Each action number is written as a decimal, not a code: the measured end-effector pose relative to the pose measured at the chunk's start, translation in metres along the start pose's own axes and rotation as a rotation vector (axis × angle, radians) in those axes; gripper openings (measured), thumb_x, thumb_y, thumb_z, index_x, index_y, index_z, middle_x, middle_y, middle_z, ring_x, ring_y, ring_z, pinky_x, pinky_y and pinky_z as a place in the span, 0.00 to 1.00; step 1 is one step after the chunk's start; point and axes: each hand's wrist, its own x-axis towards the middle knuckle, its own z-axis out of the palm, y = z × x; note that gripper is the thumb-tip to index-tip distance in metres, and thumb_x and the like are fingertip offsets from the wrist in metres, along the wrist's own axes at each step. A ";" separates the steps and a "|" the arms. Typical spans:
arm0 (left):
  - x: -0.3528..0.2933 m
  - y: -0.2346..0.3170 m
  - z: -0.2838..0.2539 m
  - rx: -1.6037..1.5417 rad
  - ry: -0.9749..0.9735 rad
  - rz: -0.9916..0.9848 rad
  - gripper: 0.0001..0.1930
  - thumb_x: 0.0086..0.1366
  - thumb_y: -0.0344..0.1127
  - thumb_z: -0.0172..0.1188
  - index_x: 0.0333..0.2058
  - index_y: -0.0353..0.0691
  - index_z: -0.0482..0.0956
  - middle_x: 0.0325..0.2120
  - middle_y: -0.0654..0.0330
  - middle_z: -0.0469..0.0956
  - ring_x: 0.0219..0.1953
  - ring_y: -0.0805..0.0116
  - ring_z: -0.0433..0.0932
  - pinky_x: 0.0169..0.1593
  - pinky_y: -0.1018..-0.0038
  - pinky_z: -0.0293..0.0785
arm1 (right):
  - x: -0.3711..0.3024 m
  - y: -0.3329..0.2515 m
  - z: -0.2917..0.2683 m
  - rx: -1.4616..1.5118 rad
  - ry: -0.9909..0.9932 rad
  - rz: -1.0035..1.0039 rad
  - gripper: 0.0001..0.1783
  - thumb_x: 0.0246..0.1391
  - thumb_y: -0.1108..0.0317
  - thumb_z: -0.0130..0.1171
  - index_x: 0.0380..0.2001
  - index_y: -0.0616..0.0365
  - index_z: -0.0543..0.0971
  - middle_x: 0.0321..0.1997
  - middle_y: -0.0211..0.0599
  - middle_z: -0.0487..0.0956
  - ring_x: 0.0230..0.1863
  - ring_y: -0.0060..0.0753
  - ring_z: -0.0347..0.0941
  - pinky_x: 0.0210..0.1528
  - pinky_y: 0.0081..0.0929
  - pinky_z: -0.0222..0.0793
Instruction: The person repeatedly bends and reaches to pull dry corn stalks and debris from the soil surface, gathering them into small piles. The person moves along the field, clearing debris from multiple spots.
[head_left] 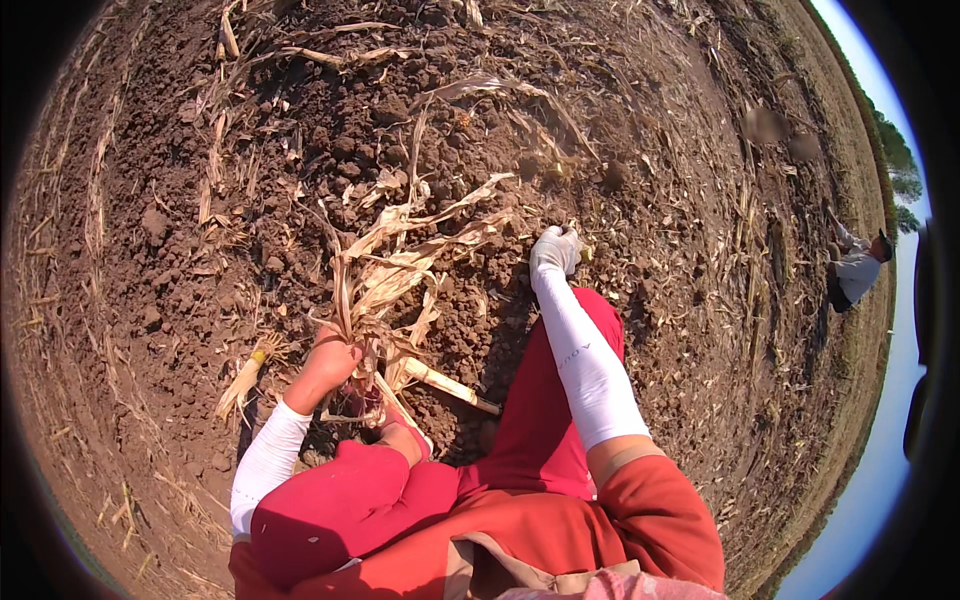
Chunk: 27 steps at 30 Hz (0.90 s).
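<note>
My left hand, bare below a white sleeve, is closed round a dry corn stalk with leaves. Its papery tan leaves fan out to the right over the soil. A thick cut piece of stalk lies just right of that hand, by my bent leg. Out past my right knee, my right hand wears a pale glove and has its fingers curled close to the ground. A small pale yellowish bit shows beside its fingertips; whether the hand grips it is hidden.
Brown cloddy soil strewn with dry stalks and leaf scraps surrounds me. A corn stub stands left of my left hand. My red-trousered knee is near my right forearm. Far right, another person is low to the ground in the field.
</note>
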 end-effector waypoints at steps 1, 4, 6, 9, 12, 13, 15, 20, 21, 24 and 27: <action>-0.006 0.003 -0.006 0.058 0.040 -0.042 0.14 0.55 0.34 0.58 0.36 0.28 0.76 0.36 0.39 0.76 0.40 0.41 0.74 0.46 0.57 0.71 | -0.015 0.003 0.004 0.083 0.060 -0.066 0.26 0.54 0.57 0.52 0.54 0.59 0.74 0.54 0.53 0.75 0.56 0.52 0.71 0.58 0.44 0.65; 0.004 -0.036 0.023 -0.092 0.250 -0.036 0.12 0.58 0.29 0.53 0.39 0.29 0.77 0.34 0.41 0.78 0.38 0.42 0.76 0.45 0.57 0.72 | -0.058 -0.014 -0.032 0.232 0.086 -0.553 0.29 0.52 0.63 0.57 0.57 0.62 0.68 0.57 0.51 0.70 0.62 0.49 0.62 0.65 0.42 0.56; 0.017 -0.037 0.036 -0.761 0.215 -0.092 0.10 0.63 0.25 0.50 0.40 0.27 0.76 0.31 0.56 0.79 0.31 0.65 0.76 0.38 0.69 0.73 | -0.108 -0.015 -0.063 0.464 -0.144 -0.836 0.24 0.56 0.64 0.57 0.55 0.59 0.69 0.53 0.48 0.72 0.59 0.48 0.66 0.63 0.40 0.61; 0.031 -0.023 0.060 -0.559 0.235 -0.155 0.09 0.63 0.25 0.52 0.40 0.28 0.77 0.32 0.59 0.79 0.30 0.71 0.74 0.35 0.71 0.72 | -0.171 0.014 -0.108 0.650 -1.177 -0.630 0.29 0.61 0.56 0.58 0.61 0.57 0.66 0.60 0.44 0.71 0.60 0.38 0.68 0.62 0.32 0.63; 0.037 0.020 0.090 -0.557 0.073 -0.150 0.10 0.59 0.29 0.57 0.35 0.27 0.78 0.28 0.59 0.79 0.28 0.70 0.74 0.34 0.69 0.72 | -0.211 0.081 -0.079 0.531 -1.177 -0.643 0.49 0.53 0.38 0.61 0.65 0.60 0.56 0.63 0.49 0.67 0.63 0.40 0.64 0.63 0.31 0.61; 0.035 0.025 0.109 -0.548 0.112 -0.077 0.10 0.58 0.28 0.56 0.35 0.26 0.79 0.26 0.58 0.79 0.28 0.70 0.75 0.34 0.68 0.72 | -0.218 0.089 -0.074 0.513 -1.271 -0.498 0.55 0.50 0.34 0.62 0.67 0.60 0.52 0.63 0.48 0.66 0.63 0.38 0.63 0.63 0.30 0.60; 0.037 0.004 0.122 -0.628 -0.039 -0.213 0.11 0.56 0.26 0.56 0.36 0.26 0.79 0.27 0.57 0.80 0.29 0.69 0.76 0.35 0.69 0.73 | -0.218 0.087 -0.066 0.656 -1.537 -0.281 0.59 0.48 0.31 0.62 0.69 0.59 0.49 0.57 0.41 0.69 0.57 0.32 0.65 0.59 0.30 0.62; 0.010 0.031 0.111 -0.240 -0.078 0.049 0.12 0.53 0.27 0.55 0.36 0.29 0.80 0.29 0.52 0.82 0.31 0.62 0.80 0.36 0.66 0.74 | -0.208 0.081 -0.040 0.625 -1.466 -0.492 0.36 0.53 0.39 0.63 0.53 0.55 0.73 0.40 0.35 0.79 0.34 0.25 0.73 0.36 0.27 0.71; 0.010 0.021 0.119 0.000 -0.153 0.090 0.13 0.53 0.28 0.55 0.37 0.30 0.80 0.30 0.51 0.82 0.32 0.62 0.80 0.36 0.66 0.74 | -0.213 0.085 -0.034 0.634 -1.528 -0.422 0.35 0.53 0.39 0.62 0.53 0.55 0.73 0.40 0.35 0.79 0.35 0.24 0.73 0.37 0.27 0.71; -0.007 0.034 0.119 -0.195 -0.104 -0.060 0.12 0.54 0.31 0.55 0.35 0.31 0.80 0.27 0.49 0.81 0.31 0.60 0.80 0.35 0.64 0.73 | -0.223 0.093 -0.023 0.649 -1.708 -0.192 0.33 0.54 0.41 0.62 0.52 0.55 0.74 0.41 0.32 0.79 0.36 0.24 0.73 0.38 0.27 0.71; -0.016 0.048 0.102 -0.182 -0.110 -0.092 0.11 0.55 0.32 0.55 0.34 0.31 0.79 0.25 0.50 0.80 0.29 0.60 0.78 0.35 0.64 0.73 | -0.232 0.069 -0.063 0.865 -1.722 0.019 0.20 0.57 0.53 0.65 0.44 0.56 0.78 0.38 0.26 0.80 0.39 0.25 0.74 0.45 0.27 0.71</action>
